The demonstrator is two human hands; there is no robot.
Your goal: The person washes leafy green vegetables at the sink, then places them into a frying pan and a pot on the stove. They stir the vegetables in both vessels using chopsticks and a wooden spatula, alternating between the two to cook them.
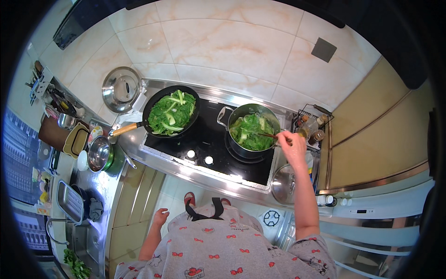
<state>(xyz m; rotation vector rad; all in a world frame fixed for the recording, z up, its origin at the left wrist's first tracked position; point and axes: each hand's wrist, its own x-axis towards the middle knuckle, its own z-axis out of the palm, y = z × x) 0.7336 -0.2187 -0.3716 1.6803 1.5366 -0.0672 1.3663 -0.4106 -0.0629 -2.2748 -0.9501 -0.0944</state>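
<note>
My right hand [292,144] grips brown wooden chopsticks [267,135] over the right edge of a steel pot [252,153]. Their tips reach into the leafy greens [252,125] inside, and some liquid shows among the leaves. The pot stands on the right side of a black glass cooktop [209,129]. To its left, a black frying pan [146,115] with a wooden handle [124,129] holds a heap of greens [170,111]. Beside my body, away from the counter, my left hand [161,216] hangs with nothing in it, fingers loosely bent.
A steel lid [121,89] leans on the wall behind the pan; a glass lid [283,183] lies right of the cooktop. Bottles [304,130] stand in a wire rack at the right. Metal bowls [100,153] and a sink [85,240] with greens [76,263] nearby are at the left.
</note>
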